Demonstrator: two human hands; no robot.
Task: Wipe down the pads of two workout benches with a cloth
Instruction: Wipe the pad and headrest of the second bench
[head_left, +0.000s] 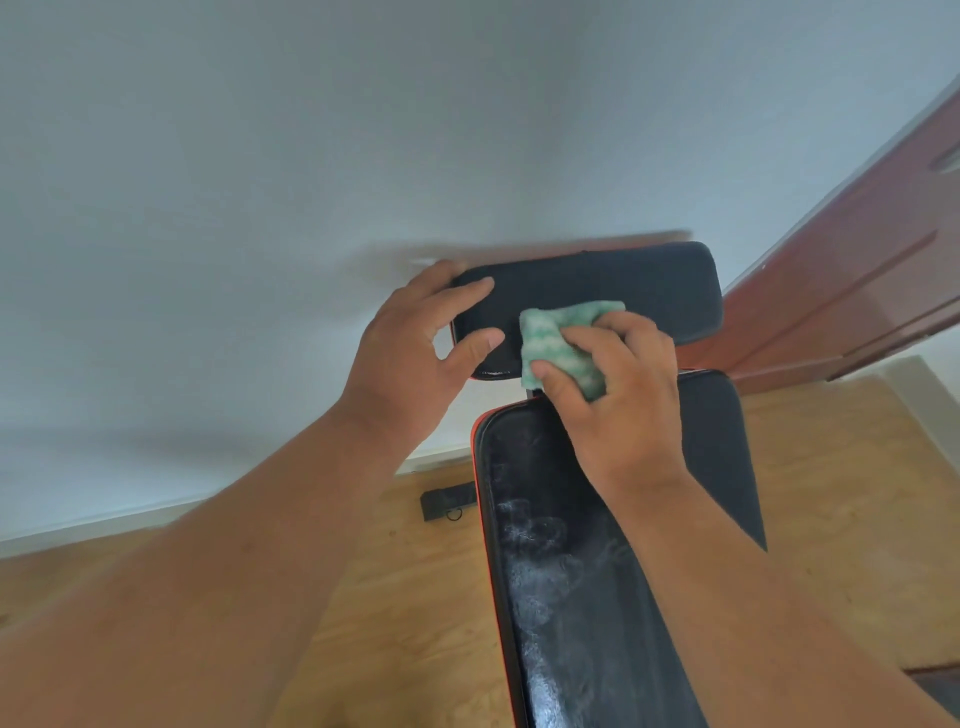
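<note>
A black bench runs up the middle of the view. Its long back pad has a red edge and shows wet smear marks. Beyond it sits a smaller black head pad. My left hand grips the left end of the head pad, fingers over the top and thumb at the near edge. My right hand clutches a bunched green and white cloth and presses it against the head pad's near left part. Only one bench is in view.
A white wall stands close behind the bench. A red-brown door is at the right. The floor is light wood, with a small black object lying near the baseboard left of the bench.
</note>
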